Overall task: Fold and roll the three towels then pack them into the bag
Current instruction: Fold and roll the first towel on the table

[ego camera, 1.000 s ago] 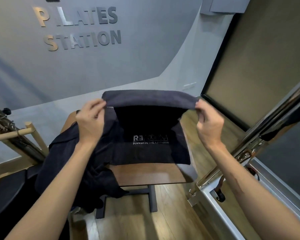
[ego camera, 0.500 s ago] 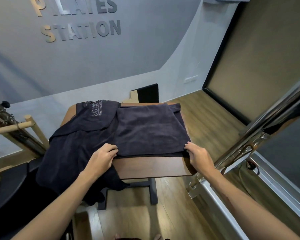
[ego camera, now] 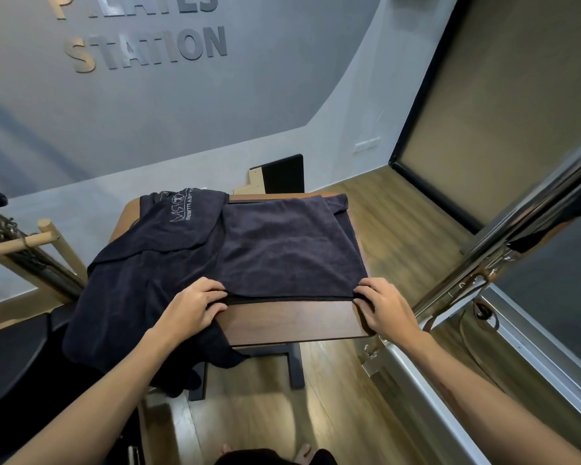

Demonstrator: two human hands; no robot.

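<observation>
At frame centre, left hand (ego camera: 191, 307) and right hand (ego camera: 384, 305) each pinch the folded dark navy terry towel's (ego camera: 282, 250) near corners on the brown wooden table (ego camera: 292, 322).

Head view, down over table (ego camera: 292, 322)

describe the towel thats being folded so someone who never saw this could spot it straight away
Find the small wooden table below the wall lettering. The folded towel is the flat, dark rectangle on the table's right part, its near corners held by the left hand and right hand. Unlike the rumpled dark towels beside it, which hang off the table's left edge and show a pale logo, it lies smooth and shows none.
</observation>
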